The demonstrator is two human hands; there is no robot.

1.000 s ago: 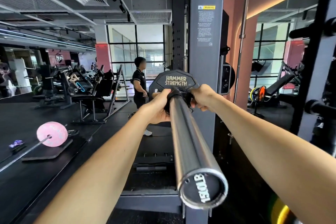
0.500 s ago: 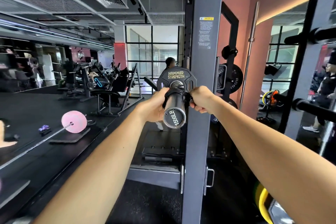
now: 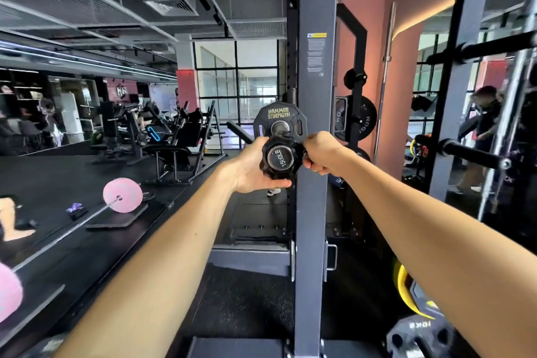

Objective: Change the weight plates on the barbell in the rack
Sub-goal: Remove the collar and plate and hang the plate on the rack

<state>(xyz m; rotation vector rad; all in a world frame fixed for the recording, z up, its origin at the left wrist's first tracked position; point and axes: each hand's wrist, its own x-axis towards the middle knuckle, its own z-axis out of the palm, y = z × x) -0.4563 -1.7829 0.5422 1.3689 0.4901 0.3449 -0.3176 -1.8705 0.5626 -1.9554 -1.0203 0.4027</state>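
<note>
The barbell points straight at me, so I see its end cap (image 3: 280,159) marked 1500LB. A black collar (image 3: 268,169) rings the sleeve right at that end. My left hand (image 3: 253,169) grips the collar from the left and below. From the right, my right hand (image 3: 322,154) pinches the collar's lever side. Farther back on the sleeve sits a black Hammer Strength plate (image 3: 278,115), its lower part hidden by the collar and my hands.
The grey rack upright (image 3: 315,206) stands just right of the bar end. Black plates (image 3: 366,119) hang on pegs behind it. A yellow plate (image 3: 404,291) leans at lower right. A pink-plated barbell (image 3: 123,195) lies on the floor at left. A person (image 3: 486,128) stands at right.
Both hands have drawn the collar along the sleeve from against the plate out to the bar's end. The view has swung in line with the bar.
</note>
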